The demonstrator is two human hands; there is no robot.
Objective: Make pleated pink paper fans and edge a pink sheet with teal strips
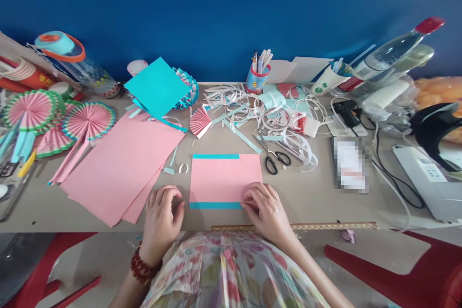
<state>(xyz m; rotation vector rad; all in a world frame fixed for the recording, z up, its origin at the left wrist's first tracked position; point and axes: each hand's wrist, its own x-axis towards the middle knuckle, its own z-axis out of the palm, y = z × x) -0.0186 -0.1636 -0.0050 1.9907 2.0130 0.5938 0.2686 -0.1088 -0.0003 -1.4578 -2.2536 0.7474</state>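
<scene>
A pink paper sheet (224,178) with teal strips along its far and near edges lies flat at the table's front. My right hand (265,207) rests on its near right corner, fingers curled and pressing the teal strip (215,205). My left hand (163,211) sits on the table just left of the sheet, its fingers curled inward; whether anything is in them is hidden. A red bead bracelet (143,267) is on the left wrist.
A stack of pink sheets (119,168) lies to the left, with pleated paper fans (54,122) beyond. Scissors (275,159) and curled paper scraps (274,115) lie behind the sheet. A pen cup (257,79), teal paper (156,87), glue gun (348,111) and bottles (391,53) stand farther back.
</scene>
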